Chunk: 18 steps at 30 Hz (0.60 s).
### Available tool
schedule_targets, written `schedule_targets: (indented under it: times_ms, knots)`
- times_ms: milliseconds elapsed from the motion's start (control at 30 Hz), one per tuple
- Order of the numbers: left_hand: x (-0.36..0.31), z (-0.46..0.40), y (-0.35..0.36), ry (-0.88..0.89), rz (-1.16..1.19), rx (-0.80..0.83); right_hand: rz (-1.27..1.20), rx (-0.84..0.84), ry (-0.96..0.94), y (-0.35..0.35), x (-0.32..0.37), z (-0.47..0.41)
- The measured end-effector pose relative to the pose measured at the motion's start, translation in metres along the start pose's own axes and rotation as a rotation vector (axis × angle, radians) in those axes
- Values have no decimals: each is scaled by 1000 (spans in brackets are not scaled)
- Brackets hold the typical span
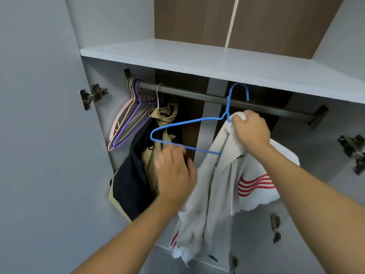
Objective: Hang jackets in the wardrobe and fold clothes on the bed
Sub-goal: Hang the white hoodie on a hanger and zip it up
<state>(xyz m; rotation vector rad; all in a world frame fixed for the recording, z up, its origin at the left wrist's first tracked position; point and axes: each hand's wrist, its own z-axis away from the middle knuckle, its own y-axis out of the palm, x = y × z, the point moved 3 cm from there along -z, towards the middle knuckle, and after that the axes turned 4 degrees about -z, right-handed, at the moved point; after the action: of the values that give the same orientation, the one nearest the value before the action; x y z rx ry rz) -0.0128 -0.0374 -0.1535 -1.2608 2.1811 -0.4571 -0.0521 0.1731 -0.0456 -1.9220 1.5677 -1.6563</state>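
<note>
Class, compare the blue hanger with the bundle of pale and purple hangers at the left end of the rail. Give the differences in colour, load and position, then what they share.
The blue hanger is bright blue; the bundle of hangers is pale pink and purple. The blue hanger carries one side of a white jacket gripped by the right hand; the bundle is bare. The blue hanger hangs alone mid-rail; the bundle crowds the left end. Both are thin hangers hooked over the rail.

The left hand point(174, 175) is motion-blurred, its fingers indistinct. The blue hanger point(189, 131) is partly hidden inside the white jacket point(217, 190). Both forearms are cut off by the lower edge.
</note>
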Motion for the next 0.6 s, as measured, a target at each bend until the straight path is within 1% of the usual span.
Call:
schedule_targets:
  times_ms: [33, 67, 133, 167, 200, 233, 267, 300, 333, 500, 533, 600]
  knots:
    - [-3, 26, 9, 11, 97, 102, -11, -29, 5, -4, 0, -2]
    - [-4, 50, 22, -87, 200, 347, -19, -45, 5, -7, 0, -3]
    - [-6, 99, 59, -486, 356, 1081, -27, -48, 9, -12, -2, 0]
    - [-9, 117, 75, -669, 468, 1372, -26, -47, 14, -13, -3, 2]
    - [-13, 124, 86, -821, 602, 1506, -27, -46, 19, -16, -4, 5]
    - [-13, 124, 98, -937, 725, 1501, -29, -49, 24, -19, -6, 8]
    - [-12, 121, 109, -1020, 796, 1430, -33, -53, 26, -23, -9, 11]
    - [-10, 119, 118, -1050, 815, 1366, -41, -56, 29, -27, -12, 14]
    - [-9, 117, 124, -1048, 803, 1346, -51, -56, 34, -32, -15, 17]
    - [0, 131, 150, -1019, 593, 1437, -91, -54, 56, -52, -29, 29]
    - [0, 134, 154, -1014, 586, 1462, -84, -60, 59, -55, -32, 31]
    - [-5, 141, 163, -942, 628, 1542, -66, -70, 64, -59, -35, 34]
